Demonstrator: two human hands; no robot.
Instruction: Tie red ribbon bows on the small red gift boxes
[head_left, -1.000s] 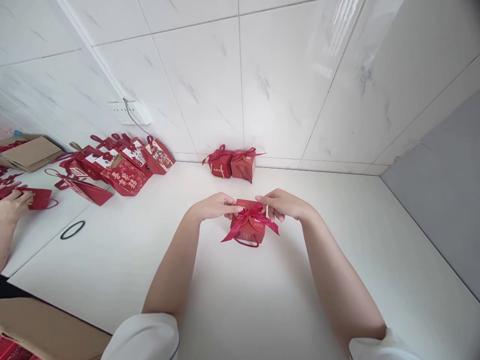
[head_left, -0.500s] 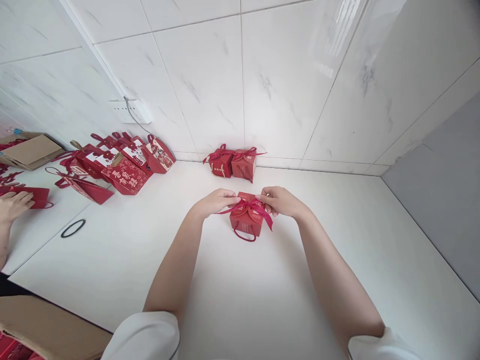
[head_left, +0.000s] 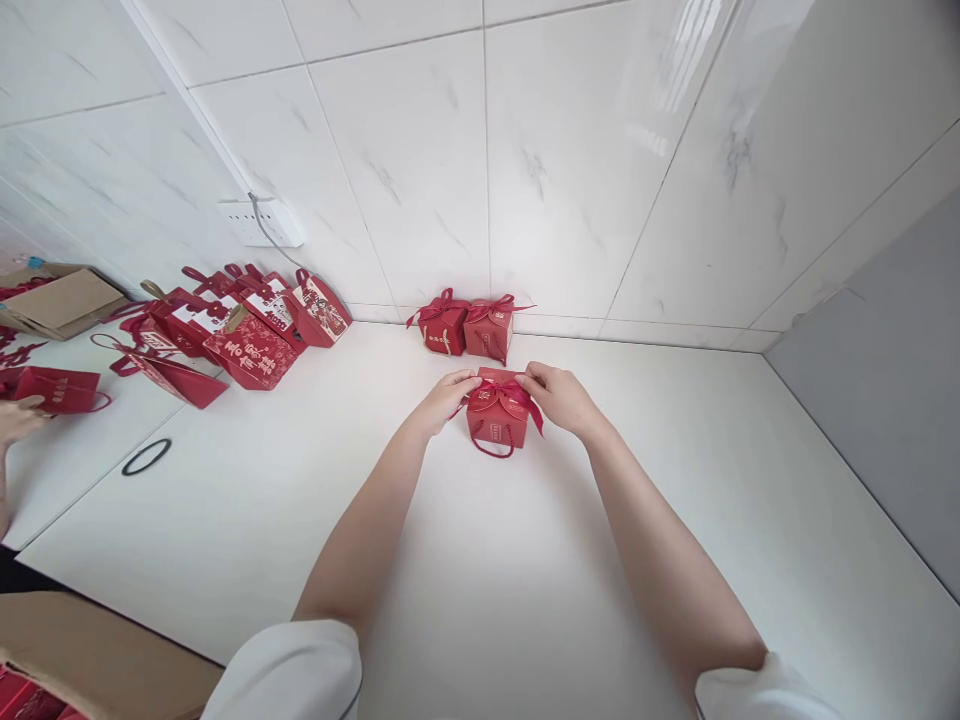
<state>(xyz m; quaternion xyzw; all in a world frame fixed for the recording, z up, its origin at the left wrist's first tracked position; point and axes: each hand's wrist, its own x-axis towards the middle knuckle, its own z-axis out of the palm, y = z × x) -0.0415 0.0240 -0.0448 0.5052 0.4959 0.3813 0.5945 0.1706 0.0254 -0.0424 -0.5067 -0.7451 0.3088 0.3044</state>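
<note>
A small red gift box (head_left: 498,428) with gold print and a red rope handle stands on the white table in front of me. A red ribbon bow (head_left: 507,392) is tied across its folded top. At the bow's left side my left hand (head_left: 448,393) pinches the ribbon, its fingertips against the box's upper edge. On the opposite side my right hand (head_left: 556,393) is closed on the bow's right loop, and a ribbon tail hangs below it. Parts of the fingers are hidden behind the box.
Two bow-tied red boxes (head_left: 489,333) stand against the tiled wall. Several red gift bags (head_left: 259,350) cluster at the left, near a black ring (head_left: 146,457). A co-worker's hand (head_left: 21,420) touches a red box (head_left: 66,390). Cardboard boxes (head_left: 112,650) sit at lower left.
Both my hands and the gift box have moved slightly away from me, toward the two boxes by the wall. The co-worker's hand has shifted down, and the red box there shows more of its front.
</note>
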